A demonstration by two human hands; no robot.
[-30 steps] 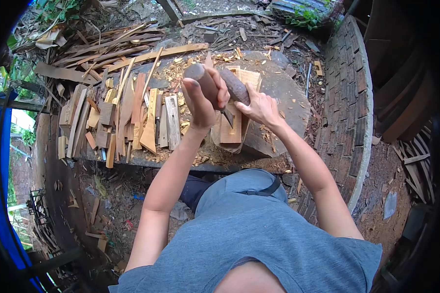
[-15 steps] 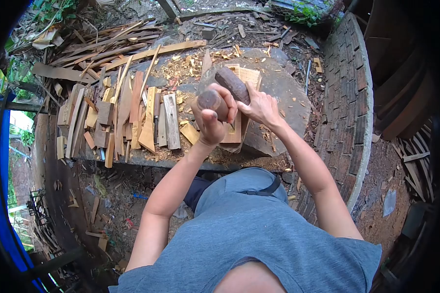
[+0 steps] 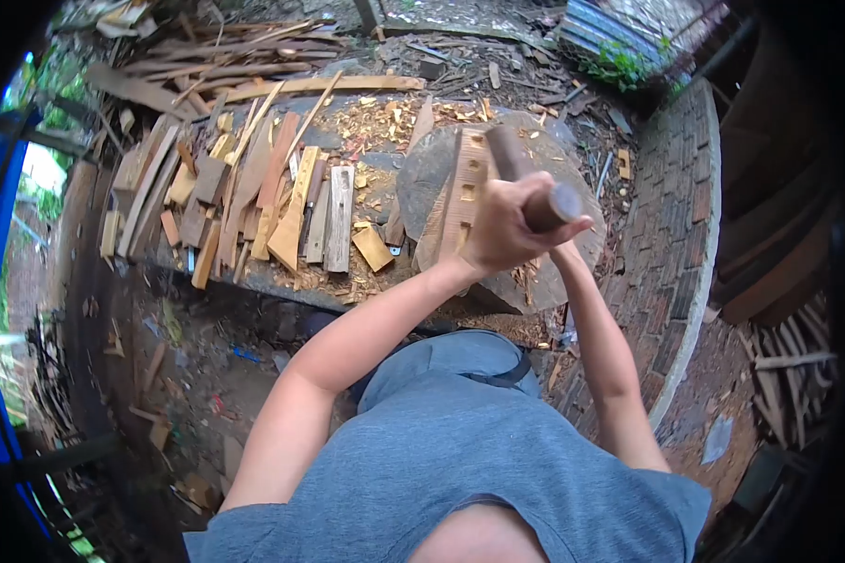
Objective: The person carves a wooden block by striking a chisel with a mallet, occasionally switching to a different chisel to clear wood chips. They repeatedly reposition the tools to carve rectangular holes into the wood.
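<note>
My left hand (image 3: 507, 227) is closed round the thick wooden handle of a chisel (image 3: 561, 203), its round butt end facing up at me. The chisel's blade is hidden below that hand. Behind it, my right hand (image 3: 565, 253) is mostly covered, with only the wrist side showing. A dark wooden mallet (image 3: 507, 153), blurred, sticks out beyond my left hand and appears held by the right. Beneath and to the left lies a reddish-brown wooden piece (image 3: 460, 205) with several square holes cut along it. It rests on a wide chopping block (image 3: 427, 174).
Wood offcuts (image 3: 286, 202) crowd the left of the bench, a small yellowish block (image 3: 373, 249) among them. Wood chips (image 3: 380, 122) litter the back. A brick wall (image 3: 671, 225) curves along the right, and long boards (image 3: 244, 66) are piled behind.
My left hand and the chisel have moved right, off the holed wood and across my right hand. The mallet has shifted right too. The whole view has turned slightly.
</note>
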